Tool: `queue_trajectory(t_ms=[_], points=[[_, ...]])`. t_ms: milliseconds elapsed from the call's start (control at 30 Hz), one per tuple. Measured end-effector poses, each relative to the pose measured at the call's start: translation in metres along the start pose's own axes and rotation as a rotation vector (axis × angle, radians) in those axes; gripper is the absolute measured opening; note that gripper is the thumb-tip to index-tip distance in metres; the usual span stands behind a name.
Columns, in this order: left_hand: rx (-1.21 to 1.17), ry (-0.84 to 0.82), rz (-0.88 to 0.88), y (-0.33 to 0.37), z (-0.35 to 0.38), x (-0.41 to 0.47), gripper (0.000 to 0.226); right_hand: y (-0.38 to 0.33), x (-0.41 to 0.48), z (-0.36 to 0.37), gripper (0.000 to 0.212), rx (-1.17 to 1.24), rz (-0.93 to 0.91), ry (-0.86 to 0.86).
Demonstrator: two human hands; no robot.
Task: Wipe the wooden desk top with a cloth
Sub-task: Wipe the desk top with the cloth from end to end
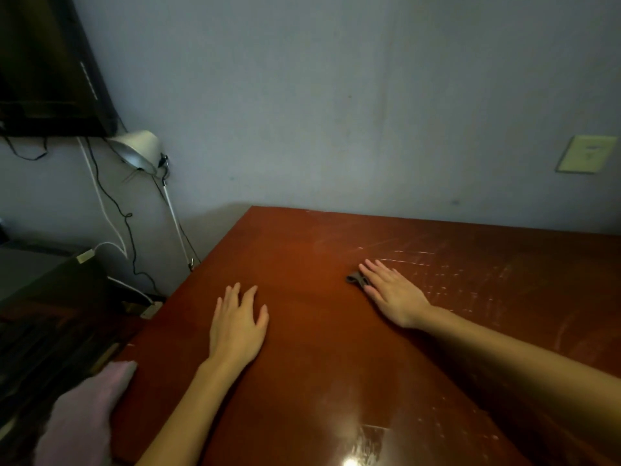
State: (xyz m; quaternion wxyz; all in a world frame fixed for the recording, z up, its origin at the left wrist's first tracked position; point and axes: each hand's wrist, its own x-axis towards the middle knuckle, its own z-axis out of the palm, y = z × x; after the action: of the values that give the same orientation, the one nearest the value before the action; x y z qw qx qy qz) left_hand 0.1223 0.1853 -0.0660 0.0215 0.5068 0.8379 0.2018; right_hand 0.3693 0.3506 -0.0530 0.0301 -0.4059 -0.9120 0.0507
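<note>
Dim indoor shot, low contrast, soft overall. Brightest spot was a white glare patch on the wooden desk top [336,331] at 6 o'clock, with a fainter sheen running up toward centre. Streaky reflections caught scratches on the wood at 3 o'clock. Wall [336,95] was evenly grey-blue, darker toward 12. Corners at 9 to 11 o'clock fell into near black. Wide-angle bend was visible: desk edges splayed, forearms stretched at 4 and 7 o'clock. Pink cloth [84,415] at 7 o'clock was blurred. Soft shadow sat under the right hand [389,290].
</note>
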Motion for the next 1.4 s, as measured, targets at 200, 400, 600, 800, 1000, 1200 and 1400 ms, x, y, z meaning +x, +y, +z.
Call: queue_trajectory(t_ms=[200,400,600,800,1000,1200,1400], points=[[0.013,0.019,-0.002,0.0,0.005,-0.001,0.055,-0.037,0.075,0.003,0.056,-0.009,0.171,-0.002],[0.008,0.033,-0.012,0.0,0.004,-0.002,0.054,-0.108,0.086,0.013,0.055,0.023,-0.027,-0.031],[0.022,0.013,-0.001,-0.002,0.007,-0.002,0.055,-0.083,0.019,0.01,0.054,0.014,-0.287,-0.034],[0.045,0.017,-0.001,-0.003,0.009,-0.001,0.055,-0.006,0.014,-0.002,0.053,-0.034,-0.102,0.0],[0.047,0.042,-0.012,-0.001,0.011,0.002,0.056,-0.006,0.096,-0.002,0.056,-0.011,0.169,-0.001],[0.02,0.05,-0.013,0.001,0.008,0.002,0.054,-0.081,0.149,0.008,0.057,0.039,0.165,-0.01],[0.02,0.019,-0.026,0.003,0.002,0.003,0.054,-0.105,0.1,0.01,0.054,0.032,-0.224,-0.059]])
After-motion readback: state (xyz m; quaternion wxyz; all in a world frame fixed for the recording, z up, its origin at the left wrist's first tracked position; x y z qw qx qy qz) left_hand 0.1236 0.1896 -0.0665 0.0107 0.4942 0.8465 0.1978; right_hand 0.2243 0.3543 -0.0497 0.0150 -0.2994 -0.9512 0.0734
